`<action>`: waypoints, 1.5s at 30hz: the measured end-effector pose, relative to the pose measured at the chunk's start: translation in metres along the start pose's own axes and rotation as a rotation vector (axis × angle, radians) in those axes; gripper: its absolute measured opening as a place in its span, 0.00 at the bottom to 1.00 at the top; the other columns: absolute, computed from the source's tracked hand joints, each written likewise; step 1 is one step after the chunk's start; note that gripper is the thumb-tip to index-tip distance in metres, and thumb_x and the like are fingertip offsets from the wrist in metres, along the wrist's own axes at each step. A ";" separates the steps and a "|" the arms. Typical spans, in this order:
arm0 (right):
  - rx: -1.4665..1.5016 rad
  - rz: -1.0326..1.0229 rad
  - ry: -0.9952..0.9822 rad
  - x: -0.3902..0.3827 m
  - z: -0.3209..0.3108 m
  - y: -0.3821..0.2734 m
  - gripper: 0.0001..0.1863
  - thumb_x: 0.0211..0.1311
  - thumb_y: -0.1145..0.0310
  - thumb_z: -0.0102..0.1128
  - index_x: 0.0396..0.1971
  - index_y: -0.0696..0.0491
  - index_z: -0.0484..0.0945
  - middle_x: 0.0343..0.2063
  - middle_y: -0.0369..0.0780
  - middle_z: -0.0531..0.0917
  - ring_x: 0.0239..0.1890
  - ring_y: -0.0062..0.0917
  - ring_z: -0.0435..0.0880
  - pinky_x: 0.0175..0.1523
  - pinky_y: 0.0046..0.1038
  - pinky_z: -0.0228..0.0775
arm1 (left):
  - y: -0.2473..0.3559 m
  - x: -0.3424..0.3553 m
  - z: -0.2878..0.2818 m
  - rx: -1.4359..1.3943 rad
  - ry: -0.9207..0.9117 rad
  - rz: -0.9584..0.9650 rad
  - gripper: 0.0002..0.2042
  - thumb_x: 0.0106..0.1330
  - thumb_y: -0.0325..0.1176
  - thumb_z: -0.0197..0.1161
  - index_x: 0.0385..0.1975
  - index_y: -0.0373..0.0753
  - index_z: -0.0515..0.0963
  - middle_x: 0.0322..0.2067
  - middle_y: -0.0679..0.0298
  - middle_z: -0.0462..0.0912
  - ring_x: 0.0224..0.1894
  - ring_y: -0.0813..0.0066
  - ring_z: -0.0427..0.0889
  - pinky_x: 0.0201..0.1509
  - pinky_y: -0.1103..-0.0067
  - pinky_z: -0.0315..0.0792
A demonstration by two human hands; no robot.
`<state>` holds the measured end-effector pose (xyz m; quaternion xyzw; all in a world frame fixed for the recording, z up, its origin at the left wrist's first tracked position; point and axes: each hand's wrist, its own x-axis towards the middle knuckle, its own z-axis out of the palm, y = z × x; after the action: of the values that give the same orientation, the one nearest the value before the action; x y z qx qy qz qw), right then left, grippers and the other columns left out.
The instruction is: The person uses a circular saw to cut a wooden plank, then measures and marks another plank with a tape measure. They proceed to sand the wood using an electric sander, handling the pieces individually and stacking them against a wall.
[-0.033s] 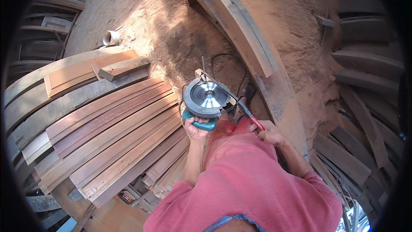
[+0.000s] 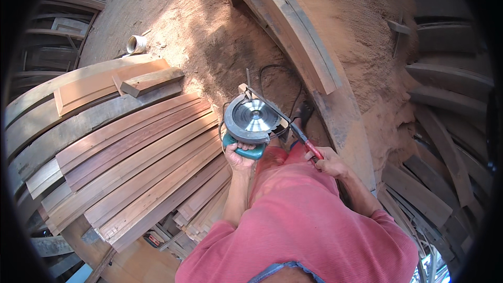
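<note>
A circular saw with a teal handle (image 2: 248, 151) is held up in front of me, its round steel blade (image 2: 256, 115) facing up inside the grey guard. My left hand (image 2: 240, 157) is closed around that handle. My right hand (image 2: 329, 162) grips the red handle of a long, dark-shafted tool (image 2: 313, 149), whose exact kind I cannot make out. Its shaft slants up and left along the saw's right side to the far edge of the guard. Just beyond the guard is a small wood piece (image 2: 242, 88), partly hidden.
Stacked planks (image 2: 141, 152) lie at left, with a short wood block (image 2: 152, 82) on the boards behind. A long beam (image 2: 293, 31) runs along the right. A black cord (image 2: 277, 67) loops on the dusty ground. An open can (image 2: 137, 44) lies farther off.
</note>
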<state>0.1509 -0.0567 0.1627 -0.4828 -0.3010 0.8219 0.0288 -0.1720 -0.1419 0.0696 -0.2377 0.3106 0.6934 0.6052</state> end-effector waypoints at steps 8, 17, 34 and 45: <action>0.018 -0.016 0.073 0.012 -0.002 0.018 0.15 0.48 0.82 0.49 0.37 0.59 0.79 0.30 0.34 0.77 0.28 0.17 0.74 0.32 0.22 0.65 | 0.022 -0.011 0.004 0.023 -0.060 0.024 0.06 0.47 0.33 0.63 0.22 0.45 0.72 0.18 0.73 0.70 0.22 0.75 0.71 0.32 0.75 0.69; -0.132 -0.025 0.002 0.027 0.026 0.004 0.13 0.48 0.82 0.50 0.35 0.59 0.78 0.28 0.34 0.77 0.25 0.18 0.73 0.29 0.24 0.66 | 0.035 -0.012 -0.012 -0.003 -0.075 0.065 0.07 0.48 0.33 0.63 0.24 0.44 0.72 0.18 0.73 0.68 0.23 0.76 0.71 0.31 0.77 0.68; -0.161 0.012 0.068 0.013 0.023 -0.004 0.05 0.51 0.77 0.53 0.27 0.56 0.78 0.22 0.29 0.74 0.24 0.14 0.69 0.29 0.23 0.61 | 0.021 0.002 -0.005 0.001 -0.032 0.021 0.06 0.49 0.32 0.62 0.24 0.43 0.72 0.20 0.71 0.71 0.25 0.75 0.73 0.35 0.75 0.69; -0.115 -0.125 -0.019 -0.004 -0.001 -0.028 0.08 0.49 0.76 0.52 0.29 0.59 0.78 0.27 0.30 0.74 0.30 0.15 0.69 0.35 0.22 0.62 | 0.024 -0.034 -0.012 0.023 -0.108 0.123 0.26 0.49 0.36 0.59 0.52 0.38 0.79 0.37 0.63 0.86 0.33 0.69 0.85 0.48 0.66 0.84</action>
<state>0.1470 -0.0349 0.1805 -0.4560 -0.3777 0.8043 0.0495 -0.1911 -0.1763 0.0887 -0.1734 0.2992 0.7377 0.5799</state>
